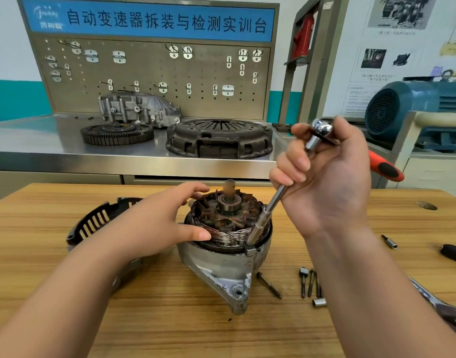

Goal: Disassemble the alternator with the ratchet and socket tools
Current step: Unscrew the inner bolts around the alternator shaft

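The opened alternator (pixel 221 264) stands upright on the wooden table (pixel 170 319), its copper windings, rotor and shaft bearing exposed. My left hand (pixel 154 223) grips its left side, thumb on the windings and fingers round the upper rim. My right hand (pixel 325 177) grips the ratchet (pixel 322 130), whose red and black handle (pixel 385 167) sticks out to the right. A chrome extension bar with a socket (pixel 260 223) slants down from the ratchet onto a bolt at the housing's front right rim. The removed black vented cover (pixel 92 223) lies behind my left forearm.
Several loose long bolts (pixel 309 282), one single bolt (pixel 269 285) and a small socket (pixel 319 302) lie to the alternator's right. A bit (pixel 389 241) and a dark handle (pixel 454 254) lie further right. Behind stands a steel bench with a clutch cover (pixel 219 138), flywheel (pixel 117 133) and gearbox housing (pixel 139 108).
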### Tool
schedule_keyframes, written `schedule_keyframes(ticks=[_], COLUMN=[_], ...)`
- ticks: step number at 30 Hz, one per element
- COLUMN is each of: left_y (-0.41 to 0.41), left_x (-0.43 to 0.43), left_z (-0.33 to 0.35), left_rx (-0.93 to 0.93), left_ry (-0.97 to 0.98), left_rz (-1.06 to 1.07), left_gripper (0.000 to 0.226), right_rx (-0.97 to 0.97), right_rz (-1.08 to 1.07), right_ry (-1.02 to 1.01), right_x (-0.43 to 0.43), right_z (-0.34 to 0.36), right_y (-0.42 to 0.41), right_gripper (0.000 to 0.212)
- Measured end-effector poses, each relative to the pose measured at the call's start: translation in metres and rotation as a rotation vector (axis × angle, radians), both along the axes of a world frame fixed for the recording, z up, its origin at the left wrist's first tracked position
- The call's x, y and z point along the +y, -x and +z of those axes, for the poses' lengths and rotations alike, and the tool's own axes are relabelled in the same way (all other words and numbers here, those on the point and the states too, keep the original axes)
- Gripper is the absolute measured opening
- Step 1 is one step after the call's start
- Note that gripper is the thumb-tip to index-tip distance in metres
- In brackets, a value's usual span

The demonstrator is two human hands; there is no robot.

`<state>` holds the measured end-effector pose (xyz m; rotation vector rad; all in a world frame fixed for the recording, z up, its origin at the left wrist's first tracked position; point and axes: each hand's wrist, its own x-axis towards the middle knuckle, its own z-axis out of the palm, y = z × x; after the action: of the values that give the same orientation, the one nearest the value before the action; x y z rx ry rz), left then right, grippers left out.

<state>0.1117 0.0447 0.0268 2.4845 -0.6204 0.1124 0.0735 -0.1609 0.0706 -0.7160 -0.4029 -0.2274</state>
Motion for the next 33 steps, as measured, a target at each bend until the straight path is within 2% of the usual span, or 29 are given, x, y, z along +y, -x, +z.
schedule_keyframes(ticks=[7,11,14,19,26,30,33], left_y=[-0.001,0.000,0.000,-0.001,-0.002,0.001,0.008], left_x=[0.002,0.001,0.002,0.003,0.002,0.001,-0.003], left_z=[0.000,0.001,0.001,0.001,0.000,0.002,0.005], left_rx=[-0.020,-0.102,-0.093,0.015,0.073,0.044,-0.017], left_ry=[-0.032,-0.076,-0.066,-0.014,-0.009,-0.056,-0.086], left_rz=[0.042,0.076,0.066,0.043,0.036,0.020,-0.020], left_gripper=[0.077,0.077,0.071,0.064,0.068,0.066,0.063], right_rx=[-0.004,-0.039,-0.099,-0.175,-0.214,-0.170,-0.108], right_rz=[0.041,0.108,0.130,0.121,-0.160,-0.159,-0.089], right_ry=[0.083,0.200,0.237,0.287,0.364,0.303,0.275], right_x=[0.000,0.008,0.014,0.023,0.040,0.036,0.031], right_z=[0.002,0.010,0.013,0.017,0.012,0.012,0.014], right_y=[-0.001,-0.004,-0.005,-0.006,0.000,0.000,-0.003], right_gripper=[0.040,0.024,0.011,0.014,0.015,0.024,0.043])
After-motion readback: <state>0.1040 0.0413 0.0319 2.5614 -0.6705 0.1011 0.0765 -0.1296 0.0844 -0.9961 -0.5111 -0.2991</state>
